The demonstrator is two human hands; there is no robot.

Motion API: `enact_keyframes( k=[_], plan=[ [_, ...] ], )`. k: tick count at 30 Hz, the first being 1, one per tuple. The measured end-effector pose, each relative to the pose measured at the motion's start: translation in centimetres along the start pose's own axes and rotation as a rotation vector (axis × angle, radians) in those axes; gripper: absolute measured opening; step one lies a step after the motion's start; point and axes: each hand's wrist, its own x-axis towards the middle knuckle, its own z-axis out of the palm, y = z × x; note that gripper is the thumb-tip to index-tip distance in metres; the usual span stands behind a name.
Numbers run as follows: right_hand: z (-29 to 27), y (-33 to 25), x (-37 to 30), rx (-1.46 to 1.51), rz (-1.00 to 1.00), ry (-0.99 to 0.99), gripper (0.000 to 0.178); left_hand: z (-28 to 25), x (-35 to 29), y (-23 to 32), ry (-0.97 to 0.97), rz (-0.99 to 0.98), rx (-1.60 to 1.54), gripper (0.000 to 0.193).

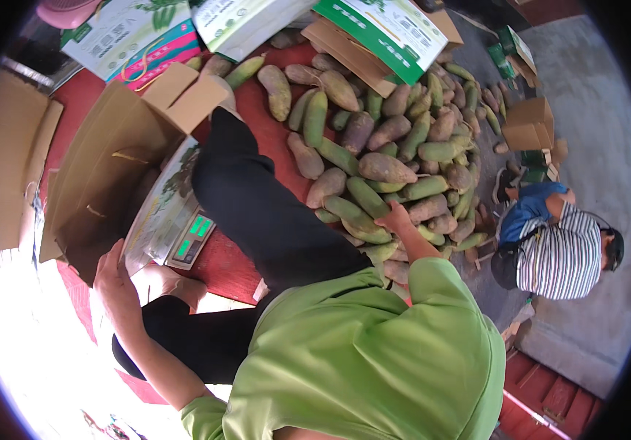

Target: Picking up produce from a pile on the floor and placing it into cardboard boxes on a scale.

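Observation:
A large heap of long green and muddy-brown radishes (387, 169) lies to the right of my legs. My right hand (398, 220) reaches into its near side, fingers closed around the end of a green radish (366, 196). On my left, an open cardboard box (103, 176) with a printed outer side stands tilted on a digital scale (191, 238) with a lit green display. My left hand (115, 277) grips the box's near rim. The inside of the box is dark, so its contents are hard to make out.
Printed white and green cartons (389, 33) stand beyond the heap. Another cardboard box (8, 158) is at far left. A person in a striped shirt (561, 253) crouches at right near a small open carton (529, 123). Red cloth (224, 264) covers the ground around the scale.

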Motion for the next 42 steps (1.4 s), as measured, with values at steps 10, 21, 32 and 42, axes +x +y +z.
enact_keyframes(
  k=[10, 21, 32, 42],
  plan=[
    [-5.8, -6.0, -0.9, 0.255, -0.274, 0.080, 0.067, -0.3, 0.1, 1.4, 0.012, -0.107, -0.001, 0.031],
    [-20.0, -37.0, -10.4, 0.044, -1.155, 0.418, 0.062, -0.5, -0.3, 1.1, -0.049, -0.100, 0.092, 0.035],
    [-7.6, -55.2, -15.0, -0.407, -1.475, 0.138, 0.049, -0.6, 0.0, 1.3, -0.090, -0.140, 0.102, 0.035],
    [-11.1, -49.2, -11.9, 0.341, -1.600, 0.070, 0.041, 0.0, 0.3, 0.9, -0.032, -0.077, 0.065, 0.028]
  ],
)
